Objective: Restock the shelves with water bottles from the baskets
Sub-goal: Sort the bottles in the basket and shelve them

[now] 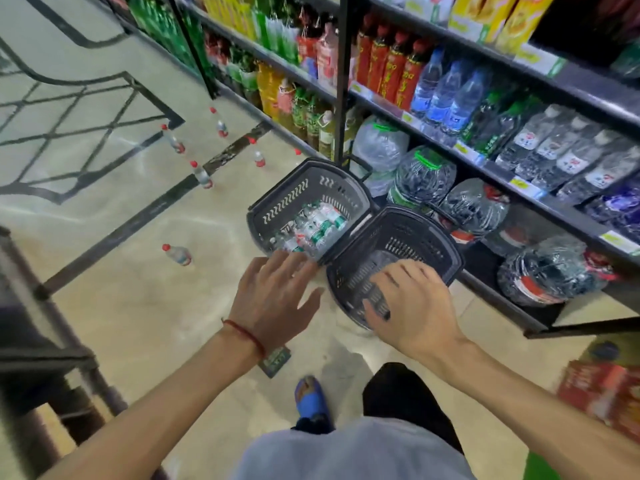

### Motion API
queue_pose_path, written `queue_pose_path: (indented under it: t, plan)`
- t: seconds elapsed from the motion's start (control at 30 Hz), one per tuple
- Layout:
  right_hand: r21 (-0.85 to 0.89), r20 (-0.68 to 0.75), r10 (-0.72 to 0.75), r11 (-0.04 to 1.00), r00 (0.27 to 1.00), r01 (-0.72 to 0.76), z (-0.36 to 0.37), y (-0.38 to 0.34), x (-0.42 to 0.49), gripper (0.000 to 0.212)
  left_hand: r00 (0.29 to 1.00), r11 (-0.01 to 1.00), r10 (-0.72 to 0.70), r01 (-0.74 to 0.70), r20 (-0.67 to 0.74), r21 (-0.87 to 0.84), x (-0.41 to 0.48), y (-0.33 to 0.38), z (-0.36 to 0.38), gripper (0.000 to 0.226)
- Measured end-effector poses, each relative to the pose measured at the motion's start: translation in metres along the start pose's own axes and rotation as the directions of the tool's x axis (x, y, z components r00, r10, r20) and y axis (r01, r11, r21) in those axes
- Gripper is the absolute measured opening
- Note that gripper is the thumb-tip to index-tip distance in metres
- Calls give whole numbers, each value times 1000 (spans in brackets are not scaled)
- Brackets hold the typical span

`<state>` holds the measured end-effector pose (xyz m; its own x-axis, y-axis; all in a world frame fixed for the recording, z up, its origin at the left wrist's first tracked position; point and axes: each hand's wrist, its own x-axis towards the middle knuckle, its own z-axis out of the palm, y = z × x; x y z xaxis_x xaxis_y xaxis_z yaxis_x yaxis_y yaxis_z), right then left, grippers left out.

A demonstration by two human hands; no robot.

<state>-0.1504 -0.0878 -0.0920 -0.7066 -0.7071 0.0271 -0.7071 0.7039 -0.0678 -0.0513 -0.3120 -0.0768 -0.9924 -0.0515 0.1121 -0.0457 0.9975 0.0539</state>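
- Both hands empty, fingers spread: left hand [273, 299] at the near rim of the left basket [277, 202], right hand [408, 303] over the empty right basket [426, 233]
- Water bottles [311, 226] lie piled in the left basket, so the right hand should probably shift there
- Best bet: 1 bottle per hand, gripped by the body, then up to the shelves [502, 171]

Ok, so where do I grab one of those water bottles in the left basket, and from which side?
Probably from straight above, with the left hand wrapped round the labelled middle of a top water bottle. They lie on their sides in a pile, and the basket walls block a sideways approach.
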Motion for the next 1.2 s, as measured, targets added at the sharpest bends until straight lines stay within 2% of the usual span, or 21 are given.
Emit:
queue_pose_path:
  t: [0.17, 0.33, 0.63, 0.9, 1.2]
  plan:
    - [27, -56, -20, 999, 998, 22, 5, -22, 42, 37, 999, 999, 34, -34, 31, 1, 15, -51, 9, 38]
    - [-38, -10, -32, 999, 999, 32, 19, -16, 103, 42, 997, 999, 43, -44, 60, 12, 56, -92, 24, 37]
    - [37, -71, 19, 999, 997, -17, 49, 8, 244, 40, 1000, 1000, 21, -21, -8, -20, 151, -165, 40, 24]
    - [23, 37, 80, 996, 996, -81, 67, 11, 332, 40, 991, 998, -19, 26, 132, -54, 225, -213, 69, 29]
    - [46, 37, 169, 984, 985, -171, 124, -21, 388, 27, 980, 984, -5, 40, 199, -174, 268, -275, 151, 33]
